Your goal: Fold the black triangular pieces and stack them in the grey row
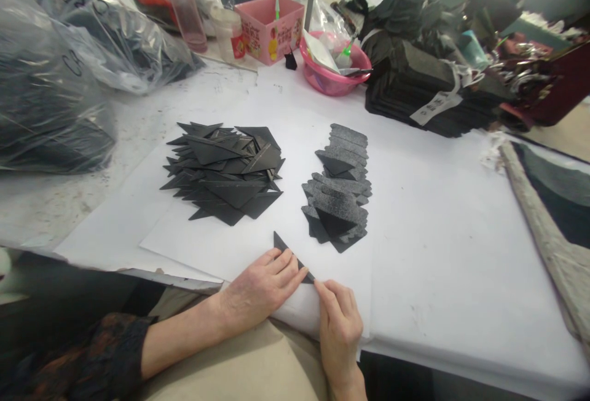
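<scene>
A small black triangular piece (279, 242) of leather-like material lies on the white paper at the table's front edge. My left hand (262, 283) presses on it with the fingers held together, covering its middle. The fingers of my right hand (340, 318) are closed in a pinch at the piece's right tip. Just beyond my hands is a large loose pile of similar black pieces (221, 170). To its right, overlapping pieces (338, 204) with speckled grey faces lie in a column, a few with black sides up.
Clear plastic bags (55, 81) of dark material stand at the left. Toward the back are a pink bottle (182, 7), a plastic cup (227, 35), a pink box (270, 32) and a pink basin (329, 81). Stacked black pieces (410, 81) with a tag sit at the back right.
</scene>
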Tool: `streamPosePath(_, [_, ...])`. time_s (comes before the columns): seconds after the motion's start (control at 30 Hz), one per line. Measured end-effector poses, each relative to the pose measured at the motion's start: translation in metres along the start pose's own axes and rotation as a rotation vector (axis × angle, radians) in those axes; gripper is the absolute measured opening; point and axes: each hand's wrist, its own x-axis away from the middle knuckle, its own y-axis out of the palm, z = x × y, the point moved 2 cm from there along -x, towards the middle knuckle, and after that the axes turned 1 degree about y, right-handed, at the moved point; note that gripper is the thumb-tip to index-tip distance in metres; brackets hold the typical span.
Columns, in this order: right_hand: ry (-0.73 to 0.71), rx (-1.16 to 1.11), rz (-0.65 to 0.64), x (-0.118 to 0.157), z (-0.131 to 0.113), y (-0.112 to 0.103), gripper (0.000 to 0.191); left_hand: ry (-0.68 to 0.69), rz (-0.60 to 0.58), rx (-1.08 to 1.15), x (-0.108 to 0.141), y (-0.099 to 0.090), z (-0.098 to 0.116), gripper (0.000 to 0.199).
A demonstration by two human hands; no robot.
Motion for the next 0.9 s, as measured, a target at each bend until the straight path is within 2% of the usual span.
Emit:
streamPosePath(0.27, [0.011,-0.007,-0.02,0.0012,-0.0009,-0.0006,0.027,0.06,0.003,0.082,-0.0008,0.0006,0.0011,0.033])
streamPosePath(0.63, [0.041,-0.025,-0.015,0.0012,0.0041,-0.0022,0.024,0.072,0.008,0.046,-0.0039,-0.0002,0.0008,0.032])
streamPosePath(0.9, [0.011,-0.019,-0.012,0.0005,0.0008,-0.0031,0.027,0.063,0.002,0.062,-0.0031,0.0006,0.0015,0.034])
